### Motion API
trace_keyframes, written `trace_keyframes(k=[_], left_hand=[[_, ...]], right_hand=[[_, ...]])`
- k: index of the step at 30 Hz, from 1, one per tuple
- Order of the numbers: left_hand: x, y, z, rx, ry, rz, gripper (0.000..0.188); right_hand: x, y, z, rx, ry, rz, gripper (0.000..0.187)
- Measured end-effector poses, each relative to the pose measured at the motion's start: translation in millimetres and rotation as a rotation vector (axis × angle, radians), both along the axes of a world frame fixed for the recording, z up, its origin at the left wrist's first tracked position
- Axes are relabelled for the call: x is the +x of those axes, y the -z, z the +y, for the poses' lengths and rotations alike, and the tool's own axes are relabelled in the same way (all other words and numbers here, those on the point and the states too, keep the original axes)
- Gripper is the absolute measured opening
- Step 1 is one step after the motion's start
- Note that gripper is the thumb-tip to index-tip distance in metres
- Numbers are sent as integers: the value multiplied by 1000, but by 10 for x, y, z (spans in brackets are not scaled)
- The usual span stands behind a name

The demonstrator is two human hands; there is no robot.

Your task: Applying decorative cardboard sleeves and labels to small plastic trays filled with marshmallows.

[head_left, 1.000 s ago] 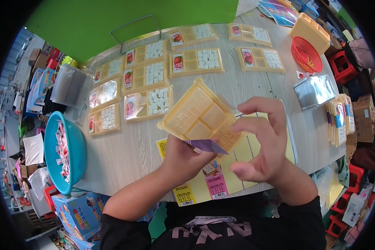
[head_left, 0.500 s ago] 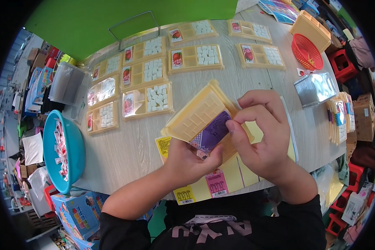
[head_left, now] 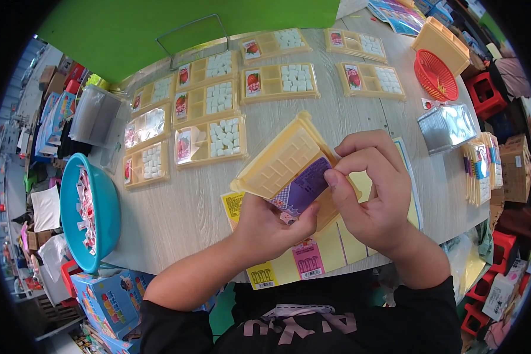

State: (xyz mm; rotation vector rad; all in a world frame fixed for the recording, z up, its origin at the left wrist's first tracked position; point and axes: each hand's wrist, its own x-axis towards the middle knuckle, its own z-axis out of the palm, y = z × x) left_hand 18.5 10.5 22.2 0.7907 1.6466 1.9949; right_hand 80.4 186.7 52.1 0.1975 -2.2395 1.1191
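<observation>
A pale yellow plastic tray (head_left: 279, 169) with a brick-like relief is tilted above the table in front of me. My left hand (head_left: 271, 223) grips it from below, thumb up along its near side. A purple printed label (head_left: 305, 187) lies across the tray's side. My right hand (head_left: 371, 186) pinches that label's right end between thumb and forefinger, its other fingers curled. Whether the whole label is stuck down I cannot tell. Beneath both hands rests a yellow sheet of labels (head_left: 330, 253), with yellow and pink ones showing.
Several filled trays (head_left: 280, 82) with white pieces and strawberry packets stand across the table. At left is a teal basin (head_left: 113, 215) of small packets. On the right are a red basket (head_left: 435, 75), a clear-wrapped stack (head_left: 447, 127) and bundled packs (head_left: 481, 171). A green panel (head_left: 118, 35) borders the back.
Both hands hold nearly the same pose. The purple label's right end has shifted slightly to the right along with my right fingertips.
</observation>
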Motion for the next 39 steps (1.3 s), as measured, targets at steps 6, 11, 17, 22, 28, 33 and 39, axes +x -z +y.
trace_keyframes(k=[6, 11, 17, 22, 28, 33, 39], left_hand=[[-73, 14, -32, -106, 90, 97, 57], [-77, 68, -103, 17, 141, -48, 50], [-37, 35, -108, -39, 57, -13, 40], [-46, 60, -56, 38, -26, 54, 35], [-68, -47, -28, -43, -80, -41, 27], [-48, -34, -24, 45, -104, -93, 24], [-78, 8, -63, 7, -72, -99, 25]], right_hand=[[-34, 31, 4, 8, 14, -8, 11], [-26, 23, -63, 13, 12, -10, 13], [-30, 28, -41, 53, 14, 10, 18], [-28, 35, -71, 54, 16, 12, 16], [-10, 64, -110, 90, 2, 8, 19], [-22, 61, -104, 97, 7, 44, 22], [-25, 110, -113, -43, 0, 75, 25]])
